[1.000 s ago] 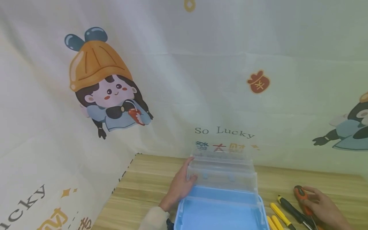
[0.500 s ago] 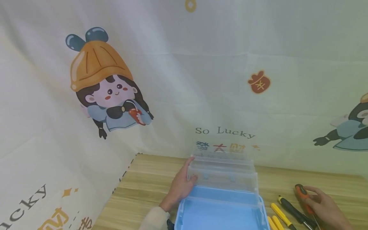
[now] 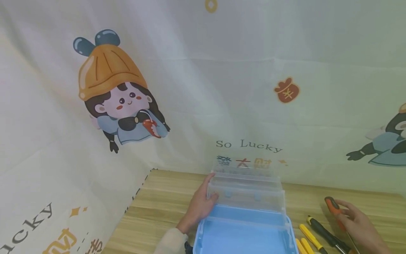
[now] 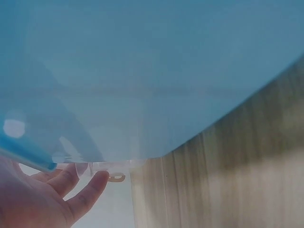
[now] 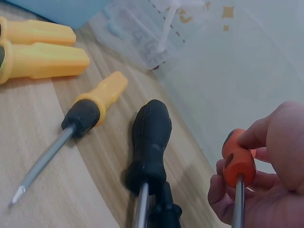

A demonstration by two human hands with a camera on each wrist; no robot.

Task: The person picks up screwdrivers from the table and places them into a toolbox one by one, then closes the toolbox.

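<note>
A pale blue box (image 3: 244, 240) with its clear lid (image 3: 247, 199) raised at the back stands at the front middle of the head view. My left hand (image 3: 199, 204) holds the lid's left edge, thumb at the front and fingers along the outside. In the left wrist view, the box's blue wall (image 4: 142, 71) fills most of the picture and hides part of that hand. At the right, my right hand (image 3: 363, 225) grips an orange and black screwdriver (image 5: 239, 164) by its handle, its metal shaft pointing down toward the person.
Beside the box lie a black-handled screwdriver (image 5: 152, 133), a yellow and black screwdriver (image 5: 104, 95) and two yellow handles (image 5: 57, 61). Another dark handle (image 5: 165, 209) shows beside the black one. The wooden table (image 3: 171, 180) meets a printed cloth (image 3: 190, 106) behind and at left.
My right hand has raised the orange screwdriver a little, away from the tools beside it. The left hand keeps its place at the lid.
</note>
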